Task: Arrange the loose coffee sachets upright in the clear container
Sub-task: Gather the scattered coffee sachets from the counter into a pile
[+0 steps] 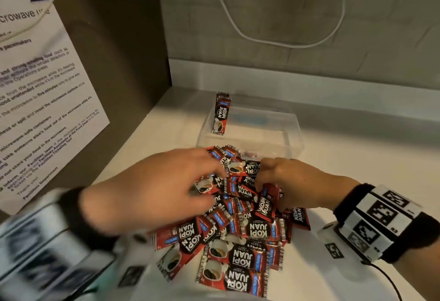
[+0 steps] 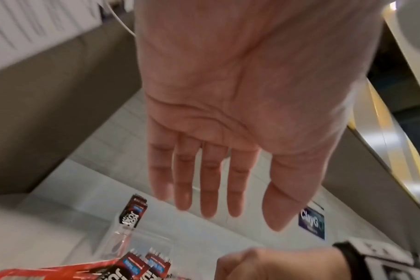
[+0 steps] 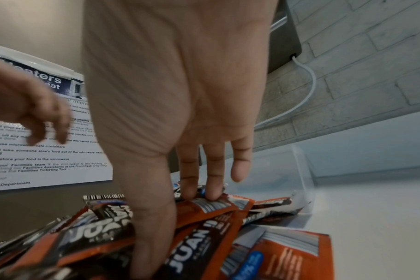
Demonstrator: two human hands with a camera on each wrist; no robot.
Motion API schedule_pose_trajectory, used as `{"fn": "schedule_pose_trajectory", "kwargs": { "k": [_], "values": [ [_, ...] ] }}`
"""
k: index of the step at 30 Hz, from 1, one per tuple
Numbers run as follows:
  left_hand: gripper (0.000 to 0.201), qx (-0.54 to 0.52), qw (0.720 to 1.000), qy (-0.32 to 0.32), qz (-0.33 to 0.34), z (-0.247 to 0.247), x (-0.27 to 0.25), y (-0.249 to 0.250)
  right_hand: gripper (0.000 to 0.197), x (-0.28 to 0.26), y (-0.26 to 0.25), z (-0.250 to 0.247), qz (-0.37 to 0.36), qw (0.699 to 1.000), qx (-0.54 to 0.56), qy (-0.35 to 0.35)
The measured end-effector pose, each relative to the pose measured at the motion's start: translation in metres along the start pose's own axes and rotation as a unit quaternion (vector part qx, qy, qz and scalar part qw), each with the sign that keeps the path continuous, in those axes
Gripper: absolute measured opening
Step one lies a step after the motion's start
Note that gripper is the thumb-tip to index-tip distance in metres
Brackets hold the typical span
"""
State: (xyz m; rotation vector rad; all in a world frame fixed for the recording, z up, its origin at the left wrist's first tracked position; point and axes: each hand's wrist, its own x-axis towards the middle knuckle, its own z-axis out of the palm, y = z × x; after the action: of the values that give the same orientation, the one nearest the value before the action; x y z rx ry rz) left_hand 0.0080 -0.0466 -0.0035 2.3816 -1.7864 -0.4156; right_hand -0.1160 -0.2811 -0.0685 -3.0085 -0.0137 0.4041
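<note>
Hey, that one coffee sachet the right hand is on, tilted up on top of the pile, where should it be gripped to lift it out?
Judging by its pose, pinch the raised sachet across its flat faces near the upper end, coming from above. It stands tilted out of the pile, so that end is free while its lower end is buried. The right hand already has thumb and fingers curled at it there.

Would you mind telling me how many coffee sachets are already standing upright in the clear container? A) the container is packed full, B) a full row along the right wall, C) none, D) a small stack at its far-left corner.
D: a small stack of upright sachets leans at the far-left corner of the clear container, while the remaining sachets lie in the loose pile under the left hand and right hand.
</note>
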Motion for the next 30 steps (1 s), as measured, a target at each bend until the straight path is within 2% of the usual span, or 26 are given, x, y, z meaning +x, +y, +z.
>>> {"fn": "schedule_pose_trajectory", "kwargs": {
  "k": [2,6,10,14,18,20,22,24,27,30],
  "values": [
    [0.047,0.032,0.999,0.027,0.023,0.01,0.031,0.008,0.046,0.0,-0.001,0.0,-0.012,1.0,0.0,0.012],
    [0.045,0.094,0.995,-0.025,0.032,0.038,0.08,0.01,0.03,-0.003,0.002,-0.005,-0.027,0.998,0.022,0.051],
    [0.04,0.114,0.992,-0.057,0.026,0.055,0.096,0.006,0.015,-0.009,0.008,-0.014,-0.025,0.995,0.066,0.065],
    [0.038,0.115,0.99,-0.062,0.051,0.059,0.101,0.009,0.026,-0.013,0.009,-0.024,0.018,0.976,0.191,0.1],
    [0.014,0.128,0.987,-0.04,0.091,0.053,0.098,0.013,0.032,-0.013,0.009,-0.026,0.064,0.951,0.27,0.135],
    [0.011,0.119,0.989,-0.01,0.093,0.044,0.095,0.011,0.03,-0.01,0.008,-0.024,0.084,0.938,0.299,0.156],
    [0.019,0.089,0.993,0.005,0.077,0.033,0.087,0.006,0.03,-0.005,0.006,-0.019,0.099,0.939,0.286,0.162],
    [0.023,0.06,0.997,0.003,0.056,0.02,0.077,-0.002,0.032,0.002,0.003,-0.015,0.105,0.959,0.215,0.154],
    [0.026,0.008,1.0,0.014,0.017,0.006,0.061,-0.017,0.036,0.014,-0.002,-0.005,0.108,0.986,0.064,0.107],
    [0.026,-0.025,1.0,-0.001,-0.007,0.004,0.046,-0.028,0.047,0.022,-0.007,0.003,0.124,0.989,0.016,0.077]
  ]
}}
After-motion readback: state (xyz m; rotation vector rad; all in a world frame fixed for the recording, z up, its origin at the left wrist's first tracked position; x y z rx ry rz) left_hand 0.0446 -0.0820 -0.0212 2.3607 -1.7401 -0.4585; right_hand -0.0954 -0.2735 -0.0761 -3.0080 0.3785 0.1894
